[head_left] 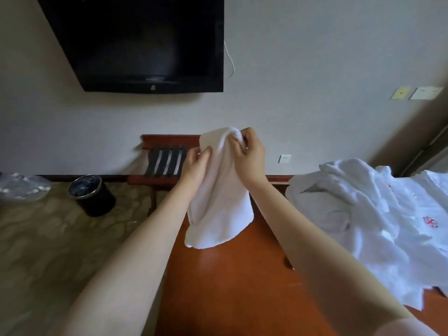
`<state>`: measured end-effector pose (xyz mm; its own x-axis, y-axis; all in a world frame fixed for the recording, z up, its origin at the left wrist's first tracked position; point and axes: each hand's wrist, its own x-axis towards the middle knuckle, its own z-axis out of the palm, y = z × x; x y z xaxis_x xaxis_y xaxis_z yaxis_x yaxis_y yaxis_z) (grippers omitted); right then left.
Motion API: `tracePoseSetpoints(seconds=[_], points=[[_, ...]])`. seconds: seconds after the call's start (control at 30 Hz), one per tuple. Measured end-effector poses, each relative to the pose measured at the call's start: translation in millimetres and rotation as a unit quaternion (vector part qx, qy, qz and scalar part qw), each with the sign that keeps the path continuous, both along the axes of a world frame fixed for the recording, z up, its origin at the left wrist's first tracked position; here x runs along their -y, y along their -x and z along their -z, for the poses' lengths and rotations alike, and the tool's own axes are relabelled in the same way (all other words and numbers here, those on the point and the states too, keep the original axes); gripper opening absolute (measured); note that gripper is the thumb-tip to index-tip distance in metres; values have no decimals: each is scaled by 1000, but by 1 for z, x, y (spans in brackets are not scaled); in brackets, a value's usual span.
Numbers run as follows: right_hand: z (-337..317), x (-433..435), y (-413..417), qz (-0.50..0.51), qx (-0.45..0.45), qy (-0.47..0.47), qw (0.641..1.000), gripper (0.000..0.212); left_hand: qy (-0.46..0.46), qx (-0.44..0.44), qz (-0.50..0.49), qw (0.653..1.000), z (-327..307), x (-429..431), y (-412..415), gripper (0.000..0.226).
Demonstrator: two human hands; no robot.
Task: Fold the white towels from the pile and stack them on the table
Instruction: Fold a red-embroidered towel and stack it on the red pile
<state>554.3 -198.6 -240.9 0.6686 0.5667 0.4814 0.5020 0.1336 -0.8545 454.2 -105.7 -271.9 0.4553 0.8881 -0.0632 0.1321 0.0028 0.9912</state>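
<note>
A small white towel (218,204) hangs in the air above the far end of the reddish-brown table (232,287). My left hand (195,166) pinches its left upper edge. My right hand (249,154) grips the bunched top corner a little higher. The towel's lower end dangles just over the tabletop. A heap of crumpled white towels (339,204) lies on the right side of the table, some with red embroidered marks.
A black waste bin (91,194) stands on the patterned carpet at the left. A wooden luggage rack (167,158) sits against the wall behind the towel. A dark television (145,44) hangs on the wall above. A clear plastic bag (21,186) lies at the far left.
</note>
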Motion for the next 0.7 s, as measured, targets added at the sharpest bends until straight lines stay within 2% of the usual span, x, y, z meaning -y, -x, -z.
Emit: tracePoseSetpoints(seconds=[0.1, 0.23, 0.37, 0.47, 0.53, 0.57, 0.6, 0.67, 0.7], points=[[49, 1, 16, 11, -20, 71, 997, 20, 28, -66, 11, 997, 41, -5, 20, 28], [102, 8, 28, 31, 27, 214, 976, 15, 32, -163, 70, 984, 101, -10, 41, 20], [155, 31, 49, 16, 31, 405, 914, 20, 56, -244, 136, 958, 153, -13, 72, 27], [187, 44, 64, -71, 53, 523, 848, 25, 99, -293, 180, 934, 180, -6, 97, 20], [194, 48, 71, -97, 44, 583, 806, 20, 139, -301, 221, 917, 191, -1, 109, 22], [196, 50, 73, -123, 35, 592, 796, 18, 156, -296, 236, 912, 194, 0, 113, 25], [198, 52, 74, -150, 27, 595, 789, 26, 173, -288, 241, 911, 194, 1, 114, 32], [193, 52, 71, -181, -12, 600, 779, 39, 199, -260, 223, 918, 192, 0, 113, 44], [189, 50, 69, -190, -26, 600, 776, 38, 203, -239, 214, 925, 190, -2, 110, 44]])
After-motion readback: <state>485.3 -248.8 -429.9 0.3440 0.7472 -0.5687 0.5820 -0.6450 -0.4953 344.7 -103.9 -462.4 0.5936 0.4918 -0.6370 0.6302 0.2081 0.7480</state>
